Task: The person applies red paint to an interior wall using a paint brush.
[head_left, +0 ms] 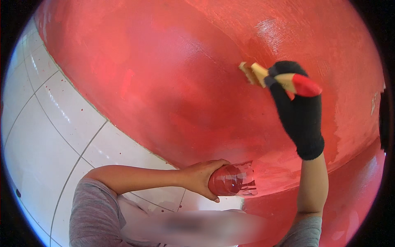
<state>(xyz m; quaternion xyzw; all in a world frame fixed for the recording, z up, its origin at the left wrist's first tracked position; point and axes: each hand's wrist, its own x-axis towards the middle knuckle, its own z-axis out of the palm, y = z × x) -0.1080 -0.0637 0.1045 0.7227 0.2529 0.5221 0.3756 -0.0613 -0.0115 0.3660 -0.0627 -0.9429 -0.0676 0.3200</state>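
Observation:
My right hand, in a black knit glove, is closed around a paintbrush with a yellow handle that ends in red. The brush's bristles point left, against or just off the red-painted surface; which of the two I cannot tell. My bare left hand grips a clear plastic container shaped like a cut-off bottle, with red paint inside. It is held low in front of me, tilted with its open end toward the right.
White floor tiles with dark joints and small red paint drops lie along the left side. They meet the red surface at a long edge. Glossy, wet-looking streaks show at the upper right. Another red area lies at the lower right.

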